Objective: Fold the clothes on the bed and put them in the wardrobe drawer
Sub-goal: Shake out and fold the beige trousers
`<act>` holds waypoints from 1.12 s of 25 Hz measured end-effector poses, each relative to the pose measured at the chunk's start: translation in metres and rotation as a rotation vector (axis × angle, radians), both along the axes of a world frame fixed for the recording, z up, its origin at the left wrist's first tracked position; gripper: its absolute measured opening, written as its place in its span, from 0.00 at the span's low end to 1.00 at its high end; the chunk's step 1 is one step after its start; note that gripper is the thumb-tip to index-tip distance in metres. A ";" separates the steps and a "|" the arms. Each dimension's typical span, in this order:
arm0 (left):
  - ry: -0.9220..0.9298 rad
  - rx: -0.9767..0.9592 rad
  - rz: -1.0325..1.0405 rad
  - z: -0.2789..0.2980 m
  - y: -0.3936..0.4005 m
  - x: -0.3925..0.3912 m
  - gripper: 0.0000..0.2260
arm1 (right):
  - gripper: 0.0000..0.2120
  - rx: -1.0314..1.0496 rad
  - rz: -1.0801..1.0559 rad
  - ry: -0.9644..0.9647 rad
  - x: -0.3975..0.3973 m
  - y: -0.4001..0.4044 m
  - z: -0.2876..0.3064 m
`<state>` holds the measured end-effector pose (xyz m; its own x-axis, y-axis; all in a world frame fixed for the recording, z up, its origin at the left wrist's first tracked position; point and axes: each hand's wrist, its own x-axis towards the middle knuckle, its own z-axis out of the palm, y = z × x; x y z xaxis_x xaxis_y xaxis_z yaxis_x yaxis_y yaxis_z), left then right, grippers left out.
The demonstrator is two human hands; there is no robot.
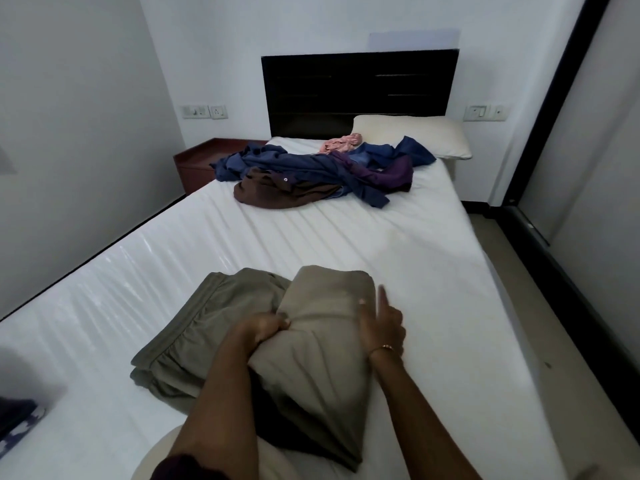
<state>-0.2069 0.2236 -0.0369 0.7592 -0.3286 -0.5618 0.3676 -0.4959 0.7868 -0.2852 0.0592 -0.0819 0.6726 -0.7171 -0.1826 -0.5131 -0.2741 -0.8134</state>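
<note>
Khaki trousers [311, 327] are half folded, left hand [266, 329] pinching a fold, right hand [381, 327] pressing flat; beyond both, a heap of clothes [311, 174] waits unfolded.

White walls [69, 98], dark headboard [360, 88], wooden nightstand [197, 164], tiled floor [519, 271]
</note>
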 end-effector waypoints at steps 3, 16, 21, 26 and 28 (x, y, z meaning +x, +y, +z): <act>-0.425 0.407 -0.220 -0.007 0.002 0.008 0.22 | 0.34 -0.439 0.147 0.158 -0.005 0.016 -0.018; -0.606 0.764 -0.919 -0.020 -0.018 -0.025 0.57 | 0.34 -0.604 0.253 0.325 0.001 -0.023 -0.017; -0.495 0.852 -0.932 -0.012 -0.011 -0.015 0.58 | 0.31 -0.584 0.378 0.199 -0.010 0.023 -0.005; -0.546 0.927 -0.939 -0.015 -0.020 -0.025 0.54 | 0.55 -0.713 0.536 0.191 -0.028 0.031 -0.030; -0.532 0.897 -0.901 -0.016 -0.018 -0.026 0.56 | 0.54 -0.739 0.574 0.221 -0.028 0.027 -0.032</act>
